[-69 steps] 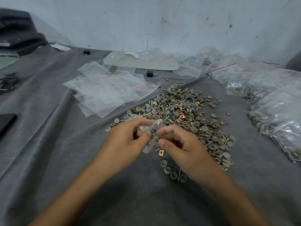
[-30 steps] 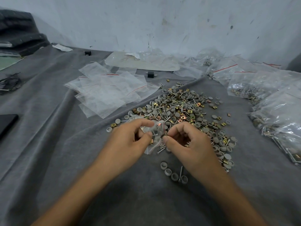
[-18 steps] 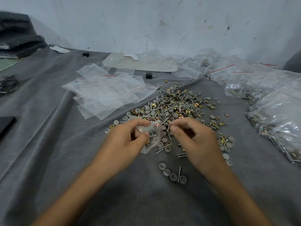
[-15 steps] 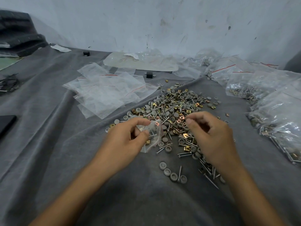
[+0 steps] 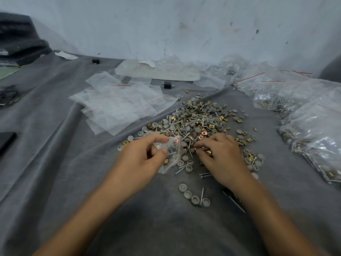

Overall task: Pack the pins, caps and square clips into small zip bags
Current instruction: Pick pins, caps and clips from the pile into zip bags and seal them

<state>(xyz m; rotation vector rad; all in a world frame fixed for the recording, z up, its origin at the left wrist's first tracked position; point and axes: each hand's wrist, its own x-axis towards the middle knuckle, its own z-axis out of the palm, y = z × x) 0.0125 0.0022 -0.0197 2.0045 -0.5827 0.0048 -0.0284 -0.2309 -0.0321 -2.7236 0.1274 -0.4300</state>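
- Grey cloth (image 5: 73, 182) covers the worktop. Nearest on it lie four grey caps (image 5: 187, 194) in a row, with one pin (image 5: 202, 193) among them.
- The left hand (image 5: 140, 161) pinches the mouth of a small zip bag (image 5: 172, 157) between thumb and forefinger. The bag is clear with a thin red line at the seal, and a few pins and a brass clip show inside. It sits at the near-left edge of the pile, its lower end down at the cloth.
- The right hand (image 5: 224, 159) has its fingers (image 5: 202, 145) curled down among brass clips on the near edge of the pile. Whether they actually grip one cannot be told.
- Half a second ago the right hand reached further into the pile. It has since drawn back toward the bag. Two seconds ago it was at the bag's mouth. The left hand's pinch and the row of caps are unchanged.
- The pile (image 5: 195, 122) mixes grey caps, steel pins and brass square clips.
- Beyond it to the left lie the empty zip bags (image 5: 120, 106), flat and overlapping, each with a red seal line.
- To the right lie the filled bags (image 5: 313, 126), heaped together.
- At the back a pale sheet (image 5: 166, 72) bears a faint red scrawl too dim to read. A small black block (image 5: 167, 85) stands just in front of it.
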